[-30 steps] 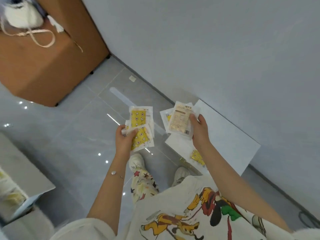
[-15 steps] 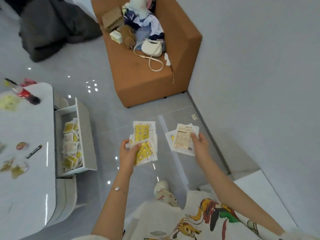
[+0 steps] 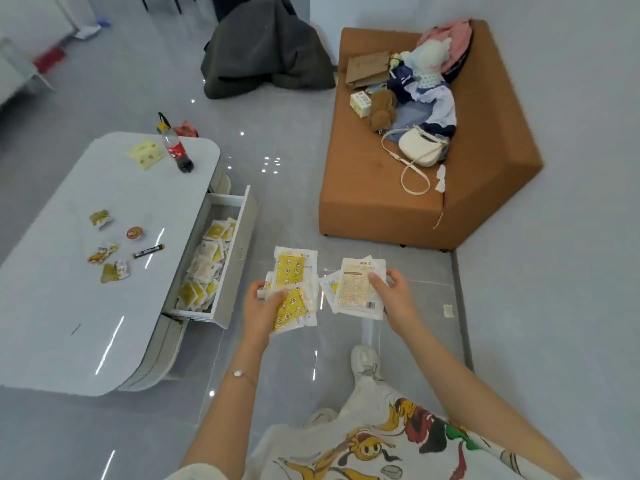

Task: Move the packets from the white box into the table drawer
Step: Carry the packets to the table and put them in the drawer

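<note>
My left hand [image 3: 261,306] grips a fanned stack of yellow-and-white packets [image 3: 292,277] over the floor. My right hand [image 3: 393,296] holds a second stack of packets [image 3: 356,287], printed back side up. Both stacks hang just right of the open table drawer [image 3: 239,244], which is pulled out from the white table [image 3: 69,306]. The drawer holds several of the same yellow packets [image 3: 204,268]. The white box is out of view.
A cola bottle [image 3: 176,151], snack wrappers [image 3: 107,258] and a yellow card [image 3: 146,154] lie on the table top. An orange sofa [image 3: 374,199] with a white bag [image 3: 420,150] and clothes stands ahead right. A dark heap [image 3: 266,50] lies beyond. My shoe [image 3: 363,362] is below my hands.
My view has swung left from the white box by the wall to the table and drawer. Both hands keep their packet stacks and are now beside the drawer.
</note>
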